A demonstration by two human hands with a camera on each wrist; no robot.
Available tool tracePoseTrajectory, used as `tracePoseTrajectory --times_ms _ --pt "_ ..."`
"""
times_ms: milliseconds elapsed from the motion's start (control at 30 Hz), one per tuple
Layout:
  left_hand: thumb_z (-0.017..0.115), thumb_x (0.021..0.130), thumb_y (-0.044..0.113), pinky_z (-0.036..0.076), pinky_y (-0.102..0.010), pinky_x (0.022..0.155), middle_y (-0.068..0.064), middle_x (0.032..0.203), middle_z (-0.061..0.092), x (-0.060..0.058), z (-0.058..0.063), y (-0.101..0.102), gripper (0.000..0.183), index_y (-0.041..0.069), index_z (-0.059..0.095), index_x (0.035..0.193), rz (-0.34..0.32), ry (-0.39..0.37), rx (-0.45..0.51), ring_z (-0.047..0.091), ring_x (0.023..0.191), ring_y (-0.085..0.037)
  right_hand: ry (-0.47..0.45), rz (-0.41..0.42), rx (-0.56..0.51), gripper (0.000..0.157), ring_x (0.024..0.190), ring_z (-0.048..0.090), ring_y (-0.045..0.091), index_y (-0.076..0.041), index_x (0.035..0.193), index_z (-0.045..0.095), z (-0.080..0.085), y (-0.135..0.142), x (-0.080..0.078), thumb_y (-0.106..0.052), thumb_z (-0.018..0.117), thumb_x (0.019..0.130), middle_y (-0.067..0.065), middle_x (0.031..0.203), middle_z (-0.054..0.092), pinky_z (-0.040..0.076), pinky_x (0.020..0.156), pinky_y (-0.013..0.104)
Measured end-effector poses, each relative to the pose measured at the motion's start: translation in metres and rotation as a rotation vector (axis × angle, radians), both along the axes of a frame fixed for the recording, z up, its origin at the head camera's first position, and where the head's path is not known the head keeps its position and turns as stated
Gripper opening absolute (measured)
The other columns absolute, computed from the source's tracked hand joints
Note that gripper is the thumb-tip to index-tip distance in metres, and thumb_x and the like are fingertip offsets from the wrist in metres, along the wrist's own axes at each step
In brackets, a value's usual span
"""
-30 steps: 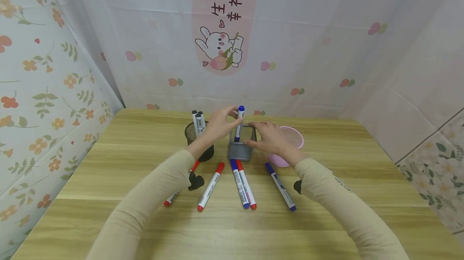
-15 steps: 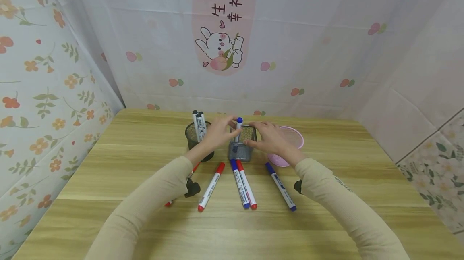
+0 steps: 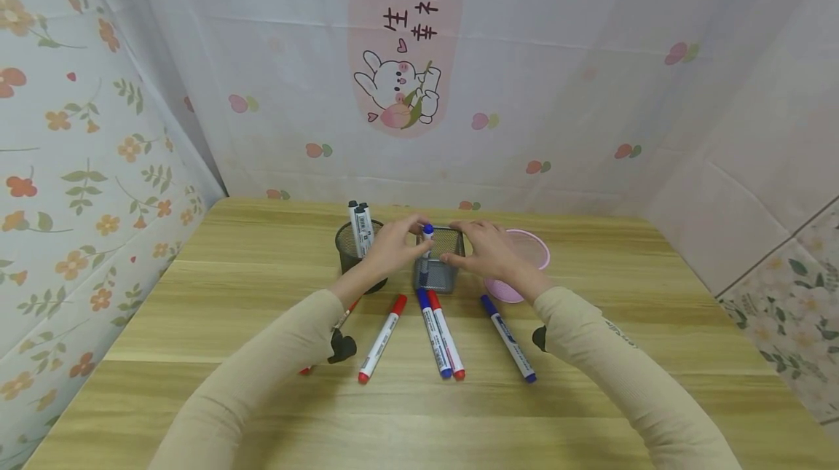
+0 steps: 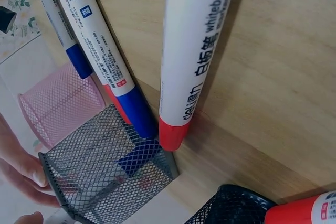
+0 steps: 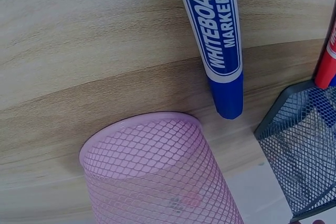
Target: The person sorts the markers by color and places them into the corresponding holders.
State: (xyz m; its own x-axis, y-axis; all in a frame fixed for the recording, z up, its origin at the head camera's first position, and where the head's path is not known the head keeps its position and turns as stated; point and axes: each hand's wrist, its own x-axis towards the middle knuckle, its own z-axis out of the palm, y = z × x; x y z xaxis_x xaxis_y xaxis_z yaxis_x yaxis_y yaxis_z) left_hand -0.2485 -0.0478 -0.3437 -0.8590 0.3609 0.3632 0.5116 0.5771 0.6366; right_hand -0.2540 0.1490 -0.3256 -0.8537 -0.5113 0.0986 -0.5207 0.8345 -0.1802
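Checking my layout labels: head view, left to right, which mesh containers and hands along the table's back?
Black mesh cup → left hand → gray mesh holder → right hand → pink mesh cup.

Both arms (image 3: 262,371) stretched forward, left hand (image 3: 395,243) pinching, right hand (image 3: 488,248) gripping

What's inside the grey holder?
A blue-capped marker is in the grey holder, its lower end showing through the mesh. The left hand pinches the marker, hiding part of the barrel and anything behind.
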Motion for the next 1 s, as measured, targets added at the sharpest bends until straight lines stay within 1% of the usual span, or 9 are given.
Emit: tracePoseTrajectory --times_ms 100,233,367,467,533,733,900,1000 --pt "0.063 0.082 0.020 0.040 -0.039 0.083 -0.009 0.101 0.062 0.003 0.003 -0.003 0.035 0.007 0.053 0.113 0.005 0.005 0.023 0.055 0.097 -0.025 0.005 -0.001 0.002 0.067 0.116 0.037 0.037 -0.007 0.130 0.042 0.000 0.000 0.000 -0.050 0.055 0.080 0.014 0.125 0.047 0.022 0.094 0.055" --pt "0.062 0.083 0.021 0.037 -0.038 0.088 -0.008 0.113 0.056 0.008 0.008 -0.006 0.041 0.005 0.050 0.118 0.008 0.033 0.058 0.050 0.105 -0.022 0.005 -0.002 0.001 0.067 0.115 0.037 0.036 -0.007 0.130 0.042 0.000 0.000 0.000 -0.049 0.056 0.080 0.014 0.125 0.047 0.023 0.094 0.054" --pt "0.062 0.083 0.020 0.036 -0.037 0.090 -0.009 0.117 0.053 0.016 0.012 -0.010 0.042 0.003 0.050 0.119 0.000 0.111 0.079 0.046 0.109 -0.022 0.004 -0.005 0.000 0.066 0.115 0.038 0.036 -0.008 0.129 0.043 0.000 0.000 0.000 -0.050 0.056 0.080 0.014 0.125 0.048 0.023 0.094 0.053" --pt "0.063 0.082 0.019 0.035 -0.035 0.091 -0.008 0.115 0.053 0.022 0.015 -0.013 0.040 0.003 0.051 0.117 -0.028 0.181 0.084 0.045 0.109 -0.021 0.005 -0.001 0.001 0.066 0.115 0.038 0.036 -0.008 0.129 0.043 -0.001 0.000 -0.001 -0.050 0.056 0.080 0.014 0.124 0.048 0.023 0.094 0.053" --pt "0.063 0.082 0.018 0.035 -0.034 0.091 -0.007 0.114 0.054 0.027 0.016 -0.015 0.038 0.003 0.053 0.115 -0.058 0.219 0.078 0.045 0.109 -0.019 0.006 0.000 0.004 0.066 0.115 0.038 0.036 -0.008 0.129 0.043 -0.001 0.000 -0.001 -0.050 0.056 0.080 0.014 0.124 0.048 0.024 0.094 0.053" --pt "0.066 0.079 0.016 0.037 -0.033 0.089 -0.005 0.105 0.059 0.042 0.014 -0.018 0.030 0.004 0.059 0.105 -0.148 0.335 -0.001 0.049 0.104 -0.019 0.010 0.009 0.000 0.066 0.114 0.039 0.036 -0.006 0.129 0.044 0.001 0.000 -0.001 -0.049 0.057 0.080 0.015 0.123 0.049 0.024 0.094 0.053" --pt "0.068 0.077 0.017 0.039 -0.033 0.085 -0.001 0.096 0.061 0.054 0.009 -0.018 0.023 0.007 0.062 0.096 -0.189 0.414 -0.112 0.051 0.097 -0.018 -0.002 0.036 -0.021 0.065 0.114 0.039 0.036 -0.006 0.128 0.044 0.003 0.002 -0.001 -0.046 0.059 0.080 0.014 0.123 0.048 0.024 0.094 0.053" --pt "0.067 0.077 0.019 0.038 -0.033 0.085 0.001 0.095 0.060 0.059 0.005 -0.019 0.019 0.009 0.063 0.093 -0.214 0.423 -0.171 0.051 0.096 -0.017 -0.016 0.062 -0.040 0.065 0.114 0.039 0.034 -0.004 0.128 0.044 0.004 0.004 -0.001 -0.045 0.060 0.080 0.013 0.123 0.049 0.026 0.094 0.051"
